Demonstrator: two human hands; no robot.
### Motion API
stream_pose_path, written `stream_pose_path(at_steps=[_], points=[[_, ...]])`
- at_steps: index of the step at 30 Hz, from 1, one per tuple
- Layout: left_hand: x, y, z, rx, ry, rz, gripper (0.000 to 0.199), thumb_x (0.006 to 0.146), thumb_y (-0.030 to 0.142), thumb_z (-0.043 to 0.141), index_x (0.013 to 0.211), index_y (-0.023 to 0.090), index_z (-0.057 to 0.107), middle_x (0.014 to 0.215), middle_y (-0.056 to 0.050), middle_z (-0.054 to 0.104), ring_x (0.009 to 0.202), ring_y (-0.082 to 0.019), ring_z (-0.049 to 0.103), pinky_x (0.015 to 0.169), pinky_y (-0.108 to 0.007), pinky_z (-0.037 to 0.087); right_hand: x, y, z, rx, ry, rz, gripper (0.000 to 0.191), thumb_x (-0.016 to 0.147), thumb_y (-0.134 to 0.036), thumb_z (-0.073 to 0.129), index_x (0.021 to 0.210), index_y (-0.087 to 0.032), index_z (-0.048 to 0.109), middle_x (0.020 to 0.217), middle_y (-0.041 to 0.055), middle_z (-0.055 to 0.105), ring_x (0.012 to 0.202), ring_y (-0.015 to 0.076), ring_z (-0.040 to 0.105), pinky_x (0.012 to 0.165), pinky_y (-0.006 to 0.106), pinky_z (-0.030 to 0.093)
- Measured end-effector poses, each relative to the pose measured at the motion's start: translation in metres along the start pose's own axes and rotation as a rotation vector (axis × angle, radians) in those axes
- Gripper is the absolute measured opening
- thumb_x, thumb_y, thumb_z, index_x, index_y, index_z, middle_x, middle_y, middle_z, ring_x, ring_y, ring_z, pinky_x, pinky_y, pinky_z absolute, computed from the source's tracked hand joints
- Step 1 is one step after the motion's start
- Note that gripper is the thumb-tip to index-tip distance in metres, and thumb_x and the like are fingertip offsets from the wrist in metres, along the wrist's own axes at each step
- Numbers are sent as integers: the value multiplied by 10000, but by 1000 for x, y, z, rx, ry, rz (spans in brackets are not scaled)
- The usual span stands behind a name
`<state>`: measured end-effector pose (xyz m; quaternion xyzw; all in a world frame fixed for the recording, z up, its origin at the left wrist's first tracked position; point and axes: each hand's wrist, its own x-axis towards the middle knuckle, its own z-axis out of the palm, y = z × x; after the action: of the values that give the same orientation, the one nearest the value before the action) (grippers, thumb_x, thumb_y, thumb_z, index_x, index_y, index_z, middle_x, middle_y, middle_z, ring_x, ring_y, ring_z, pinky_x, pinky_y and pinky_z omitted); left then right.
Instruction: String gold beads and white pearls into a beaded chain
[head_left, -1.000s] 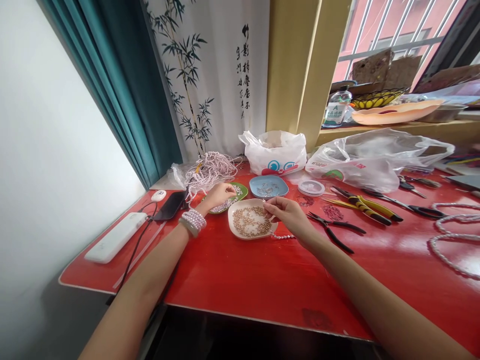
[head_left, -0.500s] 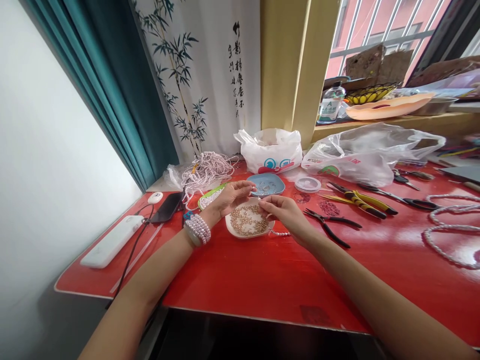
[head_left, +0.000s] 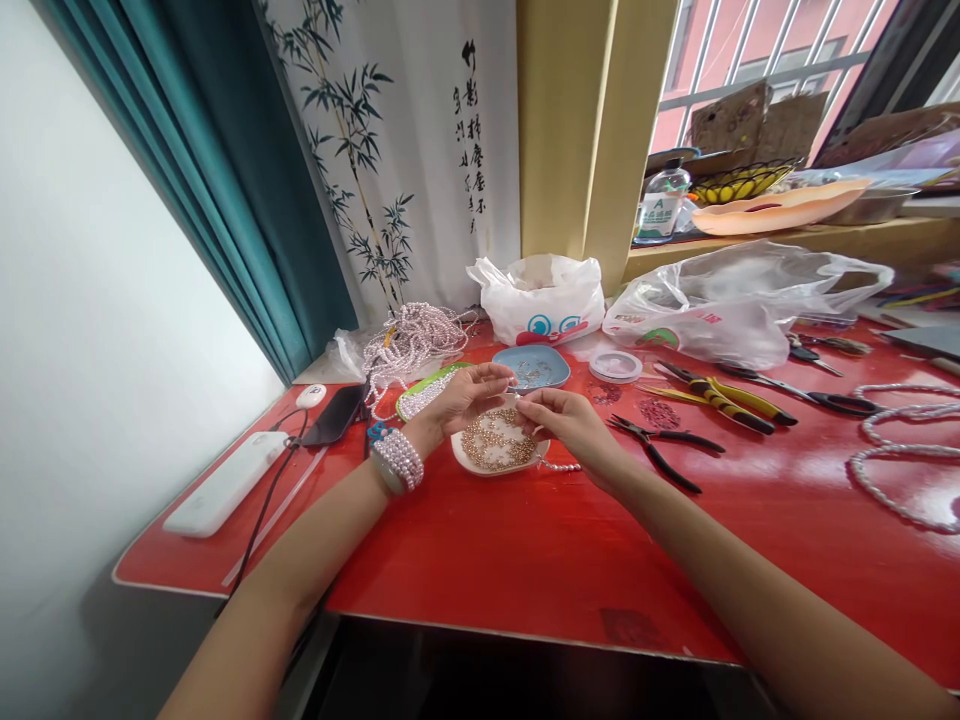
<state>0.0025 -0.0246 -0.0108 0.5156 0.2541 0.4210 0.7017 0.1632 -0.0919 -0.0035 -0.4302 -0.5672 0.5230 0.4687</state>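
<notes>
Both arms (head_left: pixel 292 560) angled inward: left hand (head_left: pixel 463 398), grip unclear, close beside right hand (head_left: pixel 566 420), grip pinched narrow, near cream tray (head_left: pixel 460 452).

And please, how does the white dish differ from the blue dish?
The white dish holds many gold beads; the blue dish holds small pieces, too tiny to identify. The white dish sits nearer the front edge of the red table; the blue dish sits farther back. Both are shallow, with rounded corners.
</notes>
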Motion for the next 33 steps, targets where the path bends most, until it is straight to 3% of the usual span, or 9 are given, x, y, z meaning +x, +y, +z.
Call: stream_pose_path(at_steps=[33], points=[[-1,0,2,-33,-5,-15,193,607,160,750,779,127,669,734,-7,625,686,-86,580,694,-228,446,0,3,-2,10,-32,-4,237,695,-385,612,638,-161,558,654,-3,597,569,87,512,563,233,390]])
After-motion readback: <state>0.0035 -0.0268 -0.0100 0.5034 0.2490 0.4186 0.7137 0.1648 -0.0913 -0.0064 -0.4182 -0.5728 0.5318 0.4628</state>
